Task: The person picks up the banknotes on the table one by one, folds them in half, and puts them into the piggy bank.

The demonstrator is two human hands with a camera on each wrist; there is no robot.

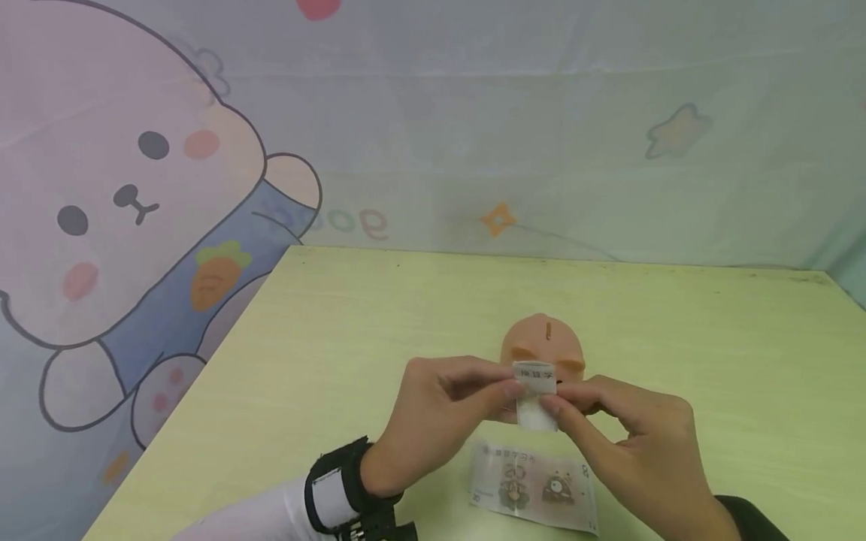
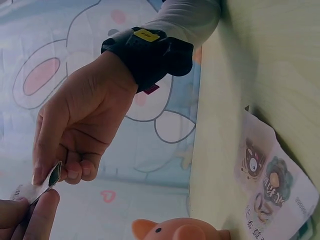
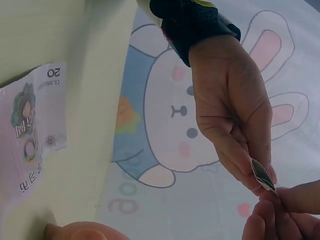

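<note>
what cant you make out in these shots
- Folded note: head view, fingertips of the left hand and right hand cover its edges; print too small to read.
- Piggy bank: head view, front hidden behind both hands; wrist views cut it at the bottom edge.
- Flat banknote: head view, right hand covers one corner.

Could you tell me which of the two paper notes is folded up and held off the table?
The small folded note, pinched between both hands in front of the piggy bank. The other note lies flat and unfolded on the table below them.
</note>
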